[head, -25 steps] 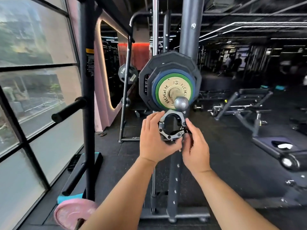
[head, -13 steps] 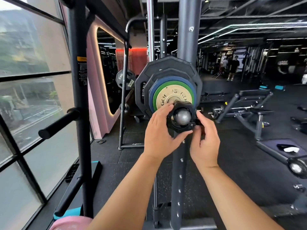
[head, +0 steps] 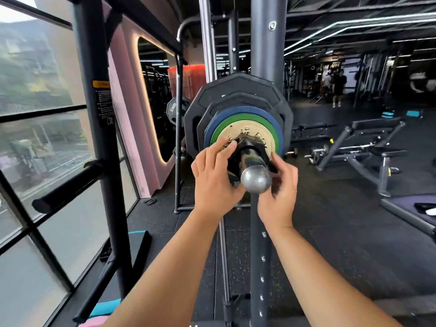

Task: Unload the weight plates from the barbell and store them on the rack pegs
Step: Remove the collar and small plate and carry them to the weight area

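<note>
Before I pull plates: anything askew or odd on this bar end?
Nothing stands out. The plates sit flush on the sleeve, the black collar against the tan plate, left hand and right hand gripping it.

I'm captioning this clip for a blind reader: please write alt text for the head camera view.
The left hand and right hand grip a black collar on a barbell, in front of a tan plate, a green plate, a blue plate and black plates. A black rack peg juts out at the left by a window.
</note>
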